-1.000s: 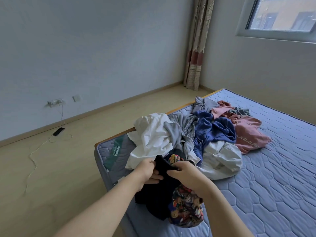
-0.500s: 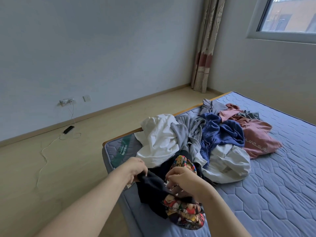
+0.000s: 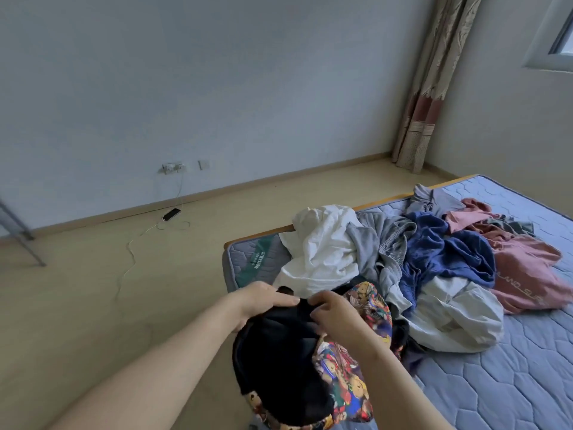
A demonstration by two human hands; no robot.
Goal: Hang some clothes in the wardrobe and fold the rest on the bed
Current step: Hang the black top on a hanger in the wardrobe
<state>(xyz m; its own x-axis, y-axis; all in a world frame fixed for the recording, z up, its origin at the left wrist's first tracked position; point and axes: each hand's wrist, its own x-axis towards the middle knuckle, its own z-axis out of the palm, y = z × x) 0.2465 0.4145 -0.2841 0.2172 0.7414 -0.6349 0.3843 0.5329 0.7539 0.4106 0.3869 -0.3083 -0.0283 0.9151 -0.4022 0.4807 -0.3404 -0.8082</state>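
A black garment with a bright cartoon-print lining [image 3: 288, 364] hangs in front of me over the bed's near corner. My left hand [image 3: 263, 301] grips its top edge on the left, and my right hand [image 3: 333, 315] pinches the same edge just to the right. Behind it a heap of clothes lies on the blue quilted mattress [image 3: 508, 373]: a white piece [image 3: 322, 249], a grey one [image 3: 378, 243], a dark blue one [image 3: 446, 259], a pink top [image 3: 524, 274] and a pale white one [image 3: 455, 315]. No wardrobe is in view.
Bare wooden floor [image 3: 124, 305] stretches left of the bed. A phone [image 3: 171, 214] on a white cable lies by the wall sockets [image 3: 172, 167]. A metal frame leg [image 3: 21, 235] stands at far left. A curtain [image 3: 431, 88] hangs in the corner beside a window [image 3: 555, 35].
Both hands have lifted the black garment up off the mattress and come closer together on its top edge. My view has swung left and lower.
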